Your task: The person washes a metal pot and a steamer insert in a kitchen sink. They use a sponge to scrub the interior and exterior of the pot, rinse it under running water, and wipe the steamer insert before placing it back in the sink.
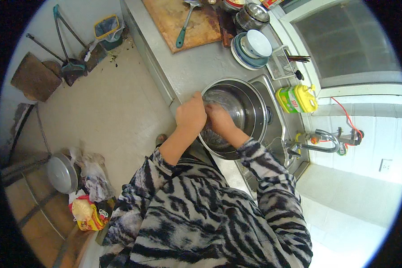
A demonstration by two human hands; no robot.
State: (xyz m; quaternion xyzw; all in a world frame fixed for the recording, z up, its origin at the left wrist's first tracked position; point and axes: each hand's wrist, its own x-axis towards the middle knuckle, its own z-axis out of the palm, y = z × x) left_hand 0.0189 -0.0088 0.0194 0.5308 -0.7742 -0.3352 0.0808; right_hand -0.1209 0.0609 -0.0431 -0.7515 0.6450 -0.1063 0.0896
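A large stainless-steel pot (244, 100) with a shiny rim stands before me at the edge of the sink (280, 134). My left hand (191, 112) is closed at the near left side of its rim, covering whatever part it grips. Reaching down inside, my right hand (221, 119) is slightly blurred, with its fingers against the inner wall close to the left hand. Those fingertips are hidden, so anything held in them cannot be made out. A dark side handle (270, 115) sticks out on the pot's far right.
A chrome faucet (321, 142) and a yellow detergent jug (296, 98) stand beyond the sink. Stacked bowls and plates (253, 50), a plastic utensil basket (280, 63) and a cutting board (201, 26) with a green-handled spatula (181, 37) occupy the counter. A dustpan (73, 68) stands across the floor.
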